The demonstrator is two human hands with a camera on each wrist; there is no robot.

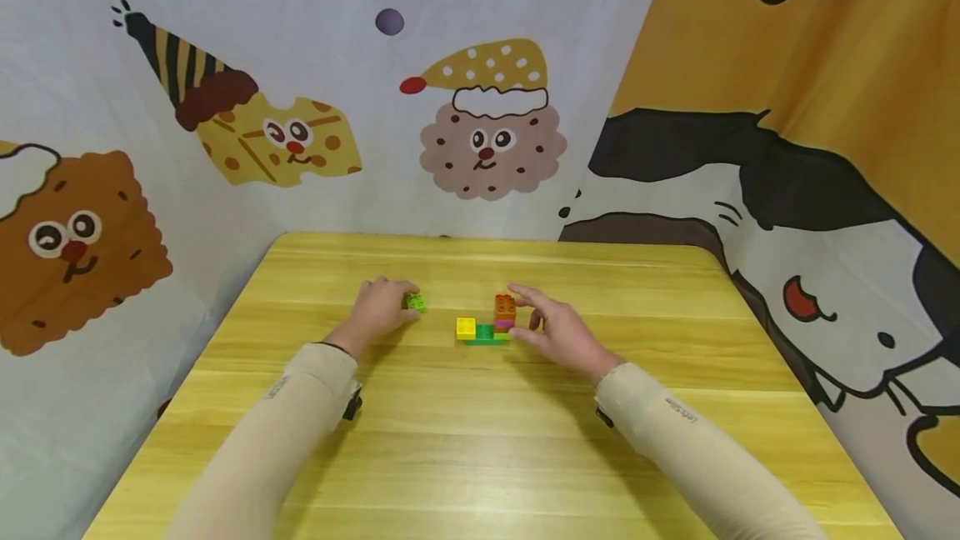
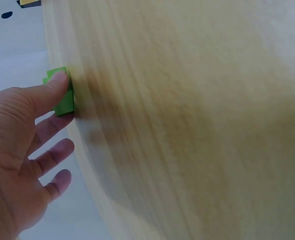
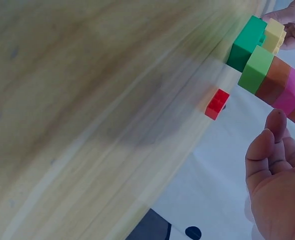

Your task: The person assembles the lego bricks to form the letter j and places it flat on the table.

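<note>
My left hand (image 1: pixel 381 308) pinches a small light green toy brick (image 1: pixel 417 302) between thumb and index finger at the back of the table; the other fingers spread loosely below it in the left wrist view. To its right lies a joined brick build: a dark green brick (image 3: pixel 247 42) with a yellow brick (image 1: pixel 466 328) at one end. At the other end rises a stack of light green, orange, pink (image 3: pixel 289 92) and orange (image 1: pixel 505 307) bricks. My right hand (image 1: pixel 558 333) is right beside this stack, thumb at its near side, index finger extended past its top.
A loose red brick (image 3: pixel 217 104) lies on the wooden table (image 1: pixel 487 440) near the far edge, mostly hidden behind the stack in the head view. A printed curtain (image 1: pixel 330 32) hangs behind the table.
</note>
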